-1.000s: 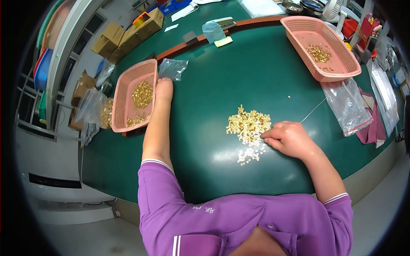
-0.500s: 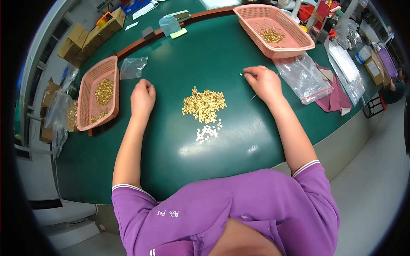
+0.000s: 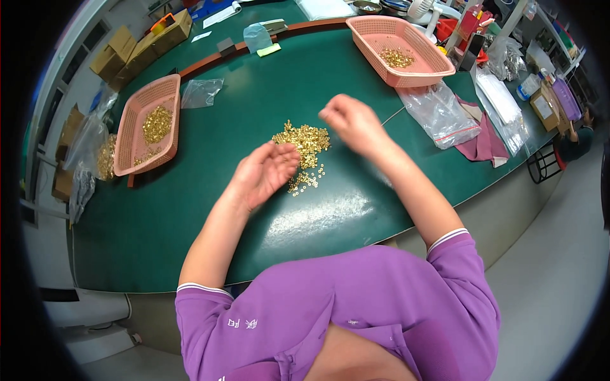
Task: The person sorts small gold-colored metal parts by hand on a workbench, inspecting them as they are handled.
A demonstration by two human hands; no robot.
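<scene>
A pile of small gold ring-like metal pieces [image 3: 311, 140] lies mid-table, with some scattered toward me at its near end. At its left edge is my left hand [image 3: 265, 173], palm turned toward the pile and partly up. Its fingers are stretched and lightly curved, and I see nothing held in them. My right hand [image 3: 352, 124] hovers just right of the pile's far end, its fingers drawn together in a pinch. Whatever sits between those fingertips is hidden. Behind this hand a thin metal rod [image 3: 394, 115] shows on the green table.
Pink plastic baskets holding gold pieces stand at the left [image 3: 147, 127] and far right [image 3: 406, 54]. A clear bag [image 3: 438, 117] and maroon cloth [image 3: 481, 143] lie to the right. A small clear bag [image 3: 202, 93] is by the left basket. A brown ledge [image 3: 298, 28] crosses the back.
My left hand has moved right, from near the left basket to the pile, its fingers unfolding. My right hand has come left toward the pile. The view has shifted slightly.
</scene>
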